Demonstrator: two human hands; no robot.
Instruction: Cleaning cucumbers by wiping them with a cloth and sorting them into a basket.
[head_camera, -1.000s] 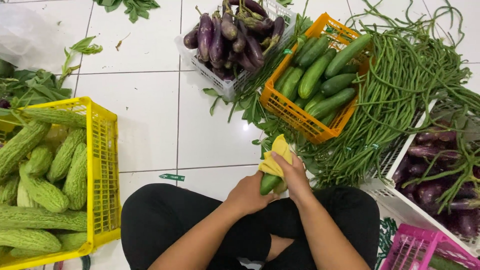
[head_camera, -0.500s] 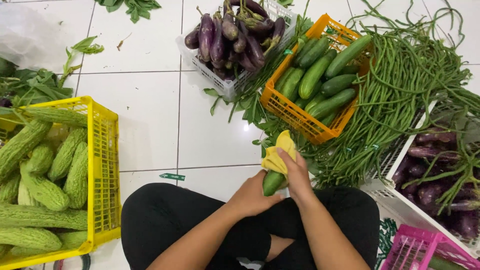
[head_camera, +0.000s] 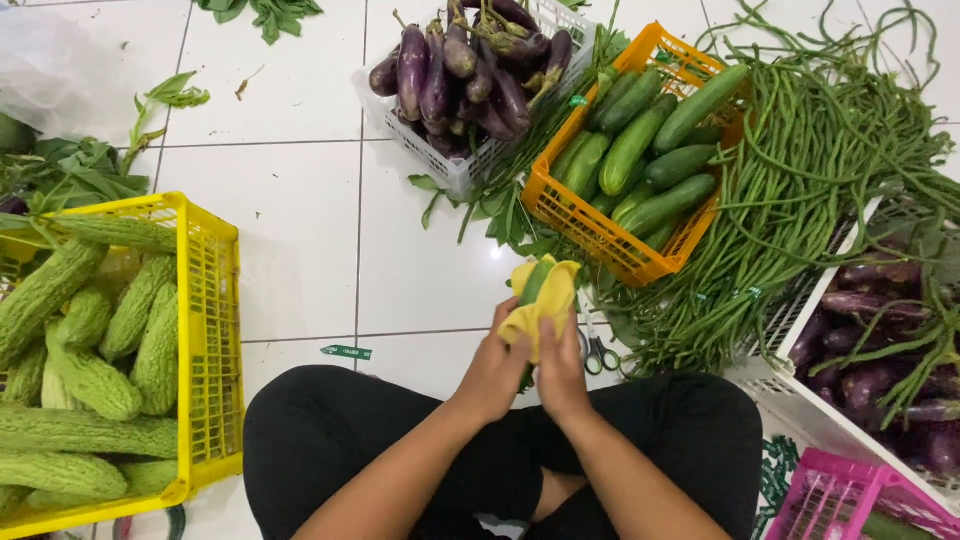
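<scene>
Both hands were wrapped around a cucumber (head_camera: 536, 283) in a yellow cloth (head_camera: 545, 305), held above the lap. The left hand (head_camera: 495, 368) and right hand (head_camera: 562, 372) each had a tight grip on it, near the orange basket (head_camera: 580, 215).

Most of the cucumber (head_camera: 535, 283) is hidden: a yellow cloth (head_camera: 548, 300) wraps its upper part, and both hands cover the rest. The scissors (head_camera: 597, 352) show only their handles beside the right hand (head_camera: 562, 375). The yellow basket (head_camera: 212, 330) and the pink crate (head_camera: 850, 500) are cut off by the picture's edges, as is the white crate (head_camera: 800, 400) of eggplants.
</scene>
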